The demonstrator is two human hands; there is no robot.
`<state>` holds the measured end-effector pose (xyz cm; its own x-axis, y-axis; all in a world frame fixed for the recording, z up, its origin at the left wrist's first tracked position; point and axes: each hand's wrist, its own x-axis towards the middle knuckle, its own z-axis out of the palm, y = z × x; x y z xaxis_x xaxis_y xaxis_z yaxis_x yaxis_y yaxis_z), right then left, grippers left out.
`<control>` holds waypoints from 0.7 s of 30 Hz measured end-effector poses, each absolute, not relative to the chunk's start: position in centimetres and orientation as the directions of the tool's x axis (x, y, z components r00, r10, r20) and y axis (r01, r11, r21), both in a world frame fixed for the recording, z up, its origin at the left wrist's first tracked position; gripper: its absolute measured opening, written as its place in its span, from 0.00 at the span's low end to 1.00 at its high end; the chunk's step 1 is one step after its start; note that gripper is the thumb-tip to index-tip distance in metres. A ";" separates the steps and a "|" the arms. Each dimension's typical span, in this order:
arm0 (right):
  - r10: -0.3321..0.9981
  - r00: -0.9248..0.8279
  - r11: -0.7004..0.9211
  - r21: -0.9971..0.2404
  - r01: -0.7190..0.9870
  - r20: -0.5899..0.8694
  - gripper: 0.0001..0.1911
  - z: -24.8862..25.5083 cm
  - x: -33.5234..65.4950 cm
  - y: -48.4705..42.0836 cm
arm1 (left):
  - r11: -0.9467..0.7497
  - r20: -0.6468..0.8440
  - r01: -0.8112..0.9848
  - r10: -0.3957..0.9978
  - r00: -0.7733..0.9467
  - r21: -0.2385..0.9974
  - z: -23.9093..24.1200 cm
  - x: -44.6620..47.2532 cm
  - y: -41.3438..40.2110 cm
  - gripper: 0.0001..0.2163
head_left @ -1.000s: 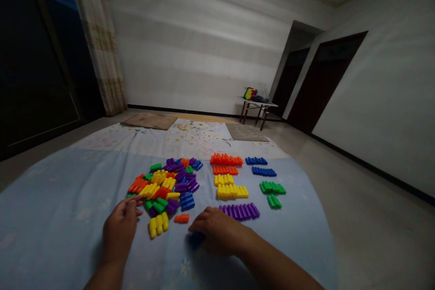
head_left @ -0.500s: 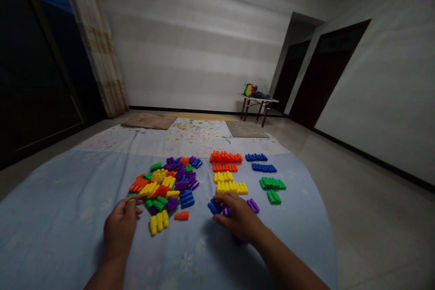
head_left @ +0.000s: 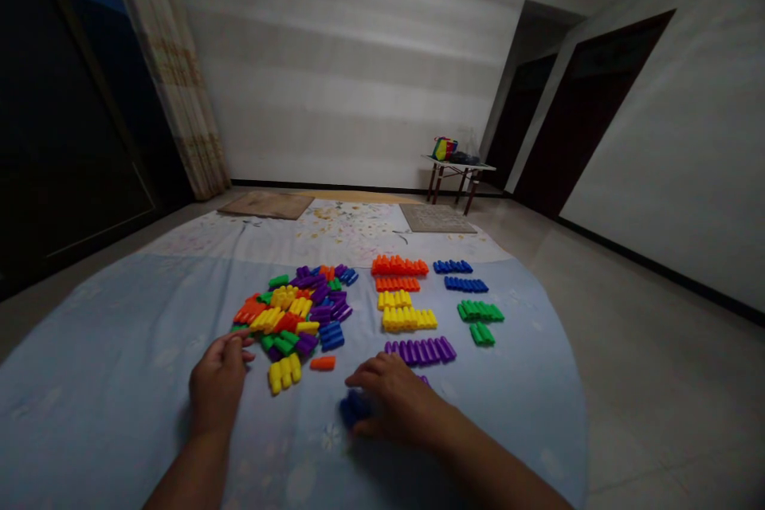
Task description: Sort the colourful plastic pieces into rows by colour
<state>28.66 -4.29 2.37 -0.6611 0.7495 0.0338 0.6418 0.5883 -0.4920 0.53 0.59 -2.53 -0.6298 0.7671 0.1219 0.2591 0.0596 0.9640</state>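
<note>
My right hand (head_left: 398, 398) is closed around some blue plastic building pieces (head_left: 355, 408), low over the near middle of the cloth; motion blurs them slightly. Behind it lies a row of purple pieces (head_left: 421, 351), and a little more purple shows past my knuckles. My left hand (head_left: 218, 370) rests at the left edge of a mixed pile of pieces (head_left: 287, 323), its index finger stretched towards the yellow ones and nothing seen in its grasp. Nearer than the pile lie a yellow cluster (head_left: 285, 373) and a single orange piece (head_left: 323, 364).
Sorted rows stand right of the pile: orange (head_left: 399, 266), yellow (head_left: 409, 319), blue (head_left: 466, 284) and green (head_left: 480, 311). A flowered cloth (head_left: 149, 335) covers the rounded table. Two mats (head_left: 438, 217) lie at its far edge. A small side table (head_left: 459, 164) stands by the wall.
My right hand has moved left and towards me with the blue pieces, uncovering more of the purple row. My left hand stays by the pile. The view has shifted slightly.
</note>
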 end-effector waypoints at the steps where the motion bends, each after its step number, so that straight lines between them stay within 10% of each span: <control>1: 0.724 -0.689 0.611 -0.502 0.612 0.042 0.30 2.4 28.8 -4.3 | 0.059 0.122 0.257 0.764 -0.633 0.965 -2.4 0.6 0.5 0.15; 8: 0.674 -0.739 0.637 -0.501 0.586 -0.008 0.22 2.2 28.5 -4.2 | 0.103 0.072 0.233 0.765 -0.640 0.967 -2.4 0.3 0.7 0.13; 21: 0.866 -0.297 0.499 -0.648 0.576 0.403 0.24 3.3 36.7 1.8 | 0.120 0.078 0.245 0.741 -0.667 0.962 -3.2 -0.4 1.1 0.11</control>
<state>36.68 1.79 3.34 -0.2965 0.8658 0.4030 0.5758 0.4988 -0.6479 -0.41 1.11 -3.24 -0.6672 0.7408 0.0776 0.2449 0.1198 0.9621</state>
